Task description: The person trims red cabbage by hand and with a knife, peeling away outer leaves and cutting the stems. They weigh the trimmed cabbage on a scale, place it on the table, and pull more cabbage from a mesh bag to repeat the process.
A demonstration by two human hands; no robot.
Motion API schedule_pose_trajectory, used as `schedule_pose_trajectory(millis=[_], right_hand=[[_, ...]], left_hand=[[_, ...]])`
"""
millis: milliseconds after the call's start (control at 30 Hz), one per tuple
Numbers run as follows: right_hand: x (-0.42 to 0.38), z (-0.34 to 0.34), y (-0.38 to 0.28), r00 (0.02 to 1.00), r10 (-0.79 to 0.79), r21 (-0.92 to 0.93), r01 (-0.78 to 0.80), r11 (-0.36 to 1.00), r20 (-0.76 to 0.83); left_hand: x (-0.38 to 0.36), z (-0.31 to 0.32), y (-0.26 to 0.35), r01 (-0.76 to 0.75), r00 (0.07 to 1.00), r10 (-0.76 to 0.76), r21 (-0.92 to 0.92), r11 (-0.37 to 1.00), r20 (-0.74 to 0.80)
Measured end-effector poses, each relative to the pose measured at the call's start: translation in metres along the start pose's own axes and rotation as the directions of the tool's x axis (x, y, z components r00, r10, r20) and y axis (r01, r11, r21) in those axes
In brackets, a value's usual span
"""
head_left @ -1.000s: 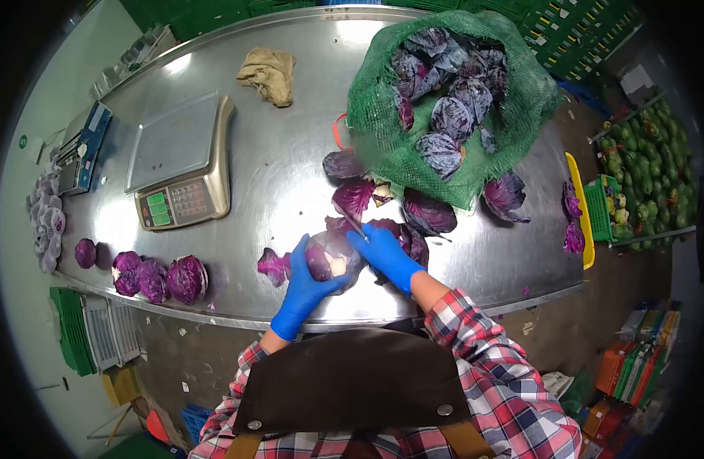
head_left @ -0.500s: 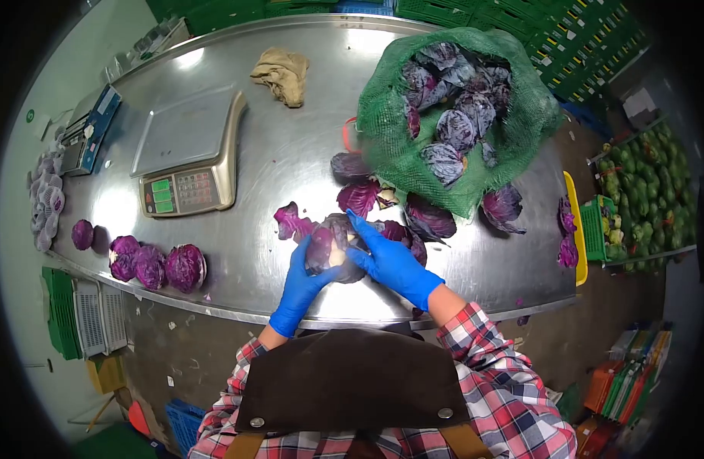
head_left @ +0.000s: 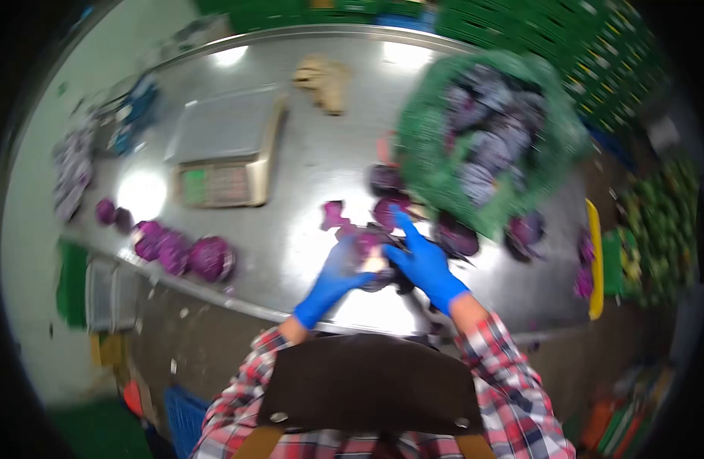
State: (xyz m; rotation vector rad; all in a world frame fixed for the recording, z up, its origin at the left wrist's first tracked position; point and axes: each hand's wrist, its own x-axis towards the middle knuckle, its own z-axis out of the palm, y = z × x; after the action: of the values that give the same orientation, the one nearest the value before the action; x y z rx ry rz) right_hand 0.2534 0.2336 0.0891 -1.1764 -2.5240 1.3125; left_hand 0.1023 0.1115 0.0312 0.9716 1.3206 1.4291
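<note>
My left hand (head_left: 336, 275), in a blue glove, is wrapped round the left side of a red cabbage (head_left: 372, 264), with its pale stem end facing up. On the cabbage's right side my right hand (head_left: 424, 264), also gloved in blue, grips with the thumb against it and the index finger stretched forward. Motion blurs the fingertips, and the hands hide much of the head. Loose purple leaves lie just beyond, among them a torn piece (head_left: 333, 215) and a larger leaf (head_left: 455, 236) to the right.
A green mesh sack (head_left: 421, 145) of red cabbages stands at the back right. To the left are a scale (head_left: 225, 141) and several cabbage heads (head_left: 211, 258) along the table's front edge. A tan cloth (head_left: 321, 80) lies behind. A yellow tray (head_left: 595, 260) with leaves sits at the right end.
The view has shifted, so the whole scene sits further right and is blurred. Both hands stay on the cabbage; the right hand appears slightly further from the left one.
</note>
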Motion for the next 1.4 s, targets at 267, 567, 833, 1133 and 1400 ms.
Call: schedule_pose_trajectory(millis=[267,567,833,1133,1400], right_hand=[[0.025,0.039,0.044,0.999,0.036,0.120,-0.033,0.992,-0.017],[0.041,0.039,0.060,0.959,-0.236,0.053,0.247,0.968,-0.156],[0.000,0.023,0.008,0.998,0.044,0.136,-0.038,0.990,-0.042],[-0.009,0.038,0.038,0.977,-0.101,0.127,0.126,0.984,-0.185],[0.014,0.053,0.054,0.972,-0.218,0.251,0.233,0.940,-0.088]], left_hand=[[-0.010,-0.007,-0.023,-0.002,0.983,0.077,0.408,0.913,-0.166],[-0.009,-0.016,-0.042,-0.053,0.996,0.062,0.160,0.986,-0.057],[-0.007,0.003,-0.030,-0.075,0.972,0.173,0.484,0.872,-0.160],[0.000,0.010,-0.017,0.014,0.979,0.074,0.422,0.906,-0.191],[0.013,0.000,-0.022,0.074,0.984,-0.010,0.362,0.929,-0.177]])
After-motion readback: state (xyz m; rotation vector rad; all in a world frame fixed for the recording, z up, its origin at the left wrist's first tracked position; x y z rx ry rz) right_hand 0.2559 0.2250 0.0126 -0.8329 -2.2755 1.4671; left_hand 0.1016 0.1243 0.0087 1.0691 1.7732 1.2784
